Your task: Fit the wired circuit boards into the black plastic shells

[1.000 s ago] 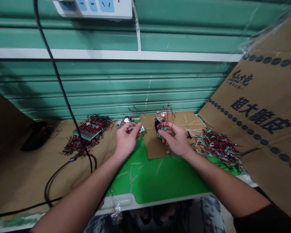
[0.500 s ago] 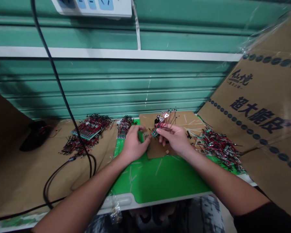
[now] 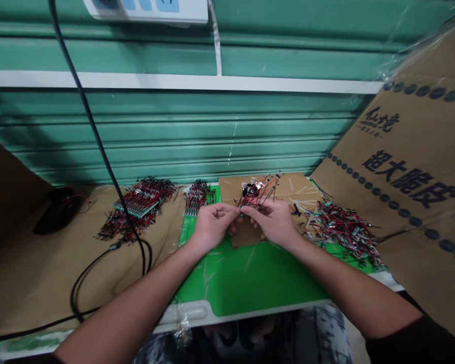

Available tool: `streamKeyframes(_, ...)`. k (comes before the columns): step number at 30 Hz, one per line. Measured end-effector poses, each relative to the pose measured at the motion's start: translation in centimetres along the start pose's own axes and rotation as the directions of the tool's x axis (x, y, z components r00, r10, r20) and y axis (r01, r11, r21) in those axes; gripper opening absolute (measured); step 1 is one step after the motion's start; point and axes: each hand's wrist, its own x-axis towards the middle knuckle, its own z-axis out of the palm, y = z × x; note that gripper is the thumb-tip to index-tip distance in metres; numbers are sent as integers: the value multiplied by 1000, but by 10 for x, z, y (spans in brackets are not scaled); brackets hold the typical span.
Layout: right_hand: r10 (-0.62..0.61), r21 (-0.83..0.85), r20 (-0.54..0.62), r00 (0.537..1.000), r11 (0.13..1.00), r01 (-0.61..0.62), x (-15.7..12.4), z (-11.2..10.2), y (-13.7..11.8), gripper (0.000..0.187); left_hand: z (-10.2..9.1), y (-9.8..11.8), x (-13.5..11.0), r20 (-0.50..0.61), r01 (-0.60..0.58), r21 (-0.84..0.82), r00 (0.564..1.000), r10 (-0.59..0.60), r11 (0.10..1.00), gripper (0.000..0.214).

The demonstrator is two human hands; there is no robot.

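— Beyond the right hand, in the head view, what writing can be read?

— Farther right stands a brown cardboard box printed with 仙境 in dark characters and, lower down and larger, 超大脆皮. One line under the first pair is too small to read. Rows of dark round marks cross the box too.

— And between the hands?

— A wired bundle: red and black wires fan up and away from the fingers, among bright silvery pieces. Its lower end is mostly covered by the fingers.

— Who has it?

— The right hand is closed around it. The left hand has thumb and fingertips brought together at the lower end; I cannot tell whether they pinch any part.

— Anything similar about?

— Just behind the left hand, a small group of wired boards lies on the green tabletop. Well to the left is a larger stack, and right of the right hand, a tangled red-and-black pile.
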Motion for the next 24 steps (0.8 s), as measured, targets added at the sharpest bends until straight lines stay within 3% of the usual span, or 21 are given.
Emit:
streamKeyframes(6,-124,-102,-14,992,987,122,-2,-1,6,27,2,2,-2,-22,60,-34,998,-61,998,43)
streamKeyframes(16,66,95,20,998,993,-67,5,-3,-4,47,-2,4,1,-49,-47,-132,998,41,990,39)
streamKeyframes(24,-139,-142,32,990,980,142,10,-14,6,27,-7,7,3,-34,-93,-258,996,87,962,37)
